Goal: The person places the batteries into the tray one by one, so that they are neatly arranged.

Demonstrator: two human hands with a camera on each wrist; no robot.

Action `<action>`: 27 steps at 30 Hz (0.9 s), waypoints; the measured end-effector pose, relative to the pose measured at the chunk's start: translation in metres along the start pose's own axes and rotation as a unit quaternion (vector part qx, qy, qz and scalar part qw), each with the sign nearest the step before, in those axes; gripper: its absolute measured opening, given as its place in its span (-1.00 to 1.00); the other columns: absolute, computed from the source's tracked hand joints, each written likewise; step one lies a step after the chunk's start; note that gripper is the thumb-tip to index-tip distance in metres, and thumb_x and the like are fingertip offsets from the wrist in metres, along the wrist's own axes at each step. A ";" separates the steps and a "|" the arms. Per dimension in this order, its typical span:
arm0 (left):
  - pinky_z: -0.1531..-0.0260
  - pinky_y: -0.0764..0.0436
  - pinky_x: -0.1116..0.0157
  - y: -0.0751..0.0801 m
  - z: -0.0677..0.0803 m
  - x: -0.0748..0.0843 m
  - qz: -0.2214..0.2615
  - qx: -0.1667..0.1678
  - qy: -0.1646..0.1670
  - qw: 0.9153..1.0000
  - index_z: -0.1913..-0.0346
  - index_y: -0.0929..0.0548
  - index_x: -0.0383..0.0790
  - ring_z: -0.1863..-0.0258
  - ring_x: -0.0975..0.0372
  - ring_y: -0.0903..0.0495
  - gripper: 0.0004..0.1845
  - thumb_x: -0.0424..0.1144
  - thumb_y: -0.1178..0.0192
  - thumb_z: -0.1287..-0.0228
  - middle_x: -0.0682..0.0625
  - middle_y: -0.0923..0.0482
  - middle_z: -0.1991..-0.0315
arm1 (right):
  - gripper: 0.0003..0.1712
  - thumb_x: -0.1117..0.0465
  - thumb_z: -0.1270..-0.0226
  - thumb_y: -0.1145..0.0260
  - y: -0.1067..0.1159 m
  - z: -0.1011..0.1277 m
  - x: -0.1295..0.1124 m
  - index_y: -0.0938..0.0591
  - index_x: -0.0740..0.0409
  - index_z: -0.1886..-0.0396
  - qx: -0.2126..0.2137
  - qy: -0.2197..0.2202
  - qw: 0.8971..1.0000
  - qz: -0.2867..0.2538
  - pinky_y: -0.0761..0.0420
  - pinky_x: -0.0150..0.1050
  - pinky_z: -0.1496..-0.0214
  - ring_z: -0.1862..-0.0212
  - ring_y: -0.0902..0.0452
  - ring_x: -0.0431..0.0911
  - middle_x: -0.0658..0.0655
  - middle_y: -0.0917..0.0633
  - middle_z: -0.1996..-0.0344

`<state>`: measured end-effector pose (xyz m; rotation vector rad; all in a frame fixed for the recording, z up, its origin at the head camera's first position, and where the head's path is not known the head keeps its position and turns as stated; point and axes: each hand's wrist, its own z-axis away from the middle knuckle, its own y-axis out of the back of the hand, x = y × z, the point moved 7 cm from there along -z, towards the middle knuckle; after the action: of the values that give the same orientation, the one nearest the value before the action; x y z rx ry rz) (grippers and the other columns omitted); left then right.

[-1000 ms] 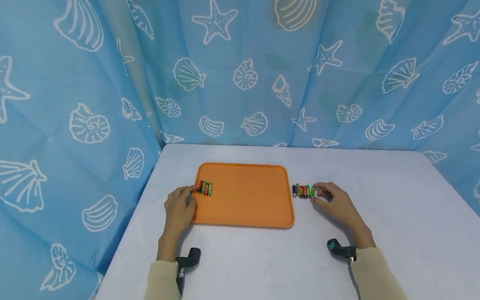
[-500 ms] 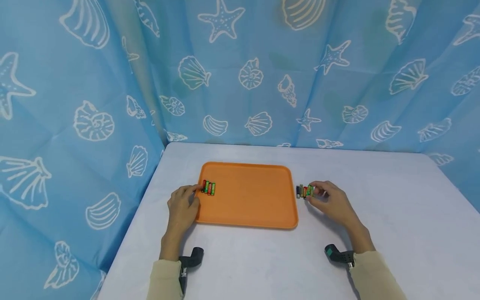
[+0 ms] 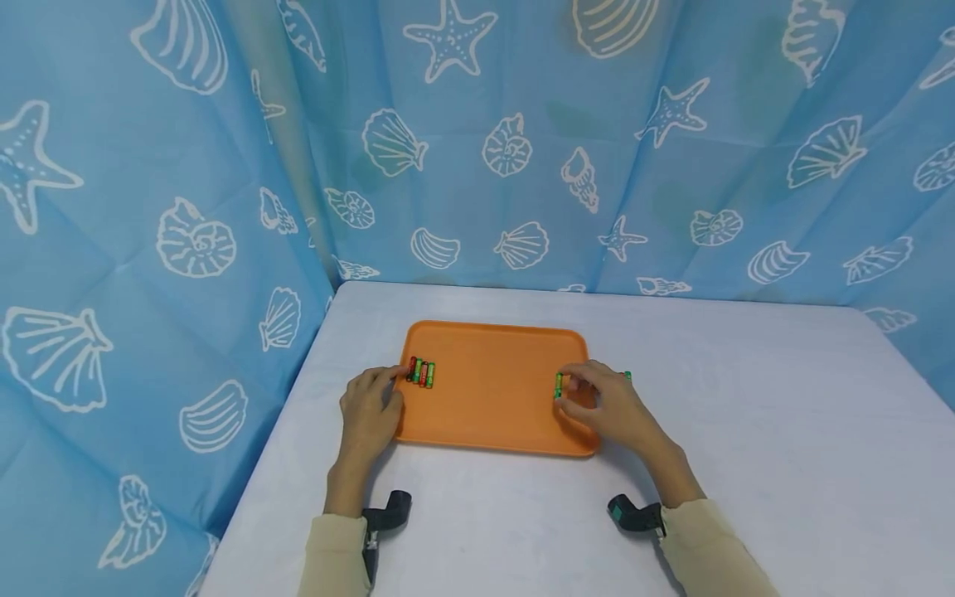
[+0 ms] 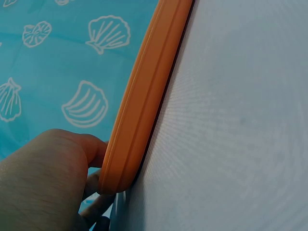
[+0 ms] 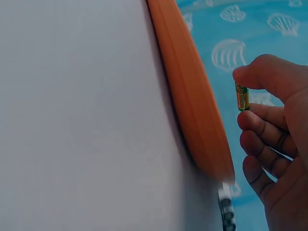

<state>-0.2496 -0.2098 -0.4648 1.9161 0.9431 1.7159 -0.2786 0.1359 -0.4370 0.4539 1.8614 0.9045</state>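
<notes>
My right hand (image 3: 606, 408) pinches a green battery (image 3: 558, 385) over the orange tray (image 3: 492, 414). My left hand (image 3: 369, 412) rests relaxed on the tray's edge, beside four batteries (image 3: 421, 372).

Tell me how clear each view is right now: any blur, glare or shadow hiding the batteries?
Head view: even, soft light, no glare, faint shadows; the batteries on the tray are sharp but tiny, and the right hand covers most of the row beside the tray. Right wrist view: the pinched battery is fairly sharp, the tray rim close and soft. Left wrist view: only rim, table and left hand; no batteries.
</notes>
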 end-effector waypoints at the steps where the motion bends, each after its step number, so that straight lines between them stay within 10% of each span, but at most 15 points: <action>1: -0.39 0.04 -0.13 0.000 0.000 0.000 0.001 0.000 0.000 1.000 -0.26 -0.60 -0.13 -0.39 -0.11 -0.16 -0.61 -0.33 -0.06 -0.42 -0.17 -0.44 -0.23 | -0.50 0.12 -0.19 -0.52 -0.003 -0.001 -0.004 -0.63 0.13 -0.11 -0.004 0.004 1.000 -0.002 -0.56 -0.11 0.08 0.17 -0.43 -0.07 0.01 -0.56 0.25; 27: -0.39 0.03 -0.10 0.000 -0.001 -0.001 0.003 0.006 0.000 1.000 -0.26 -0.60 -0.14 -0.38 -0.08 -0.18 -0.61 -0.31 -0.06 -0.43 -0.15 -0.45 -0.22 | -0.52 0.00 -0.22 -0.49 -0.068 -0.041 -0.041 -0.66 0.09 -0.08 -0.041 0.036 0.998 -0.022 -0.55 -0.23 0.06 0.18 -0.44 -0.18 -0.10 -0.56 0.28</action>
<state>-0.2509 -0.2107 -0.4655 1.9283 0.9495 1.7170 -0.2910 0.0491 -0.4527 0.3323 1.8853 0.9743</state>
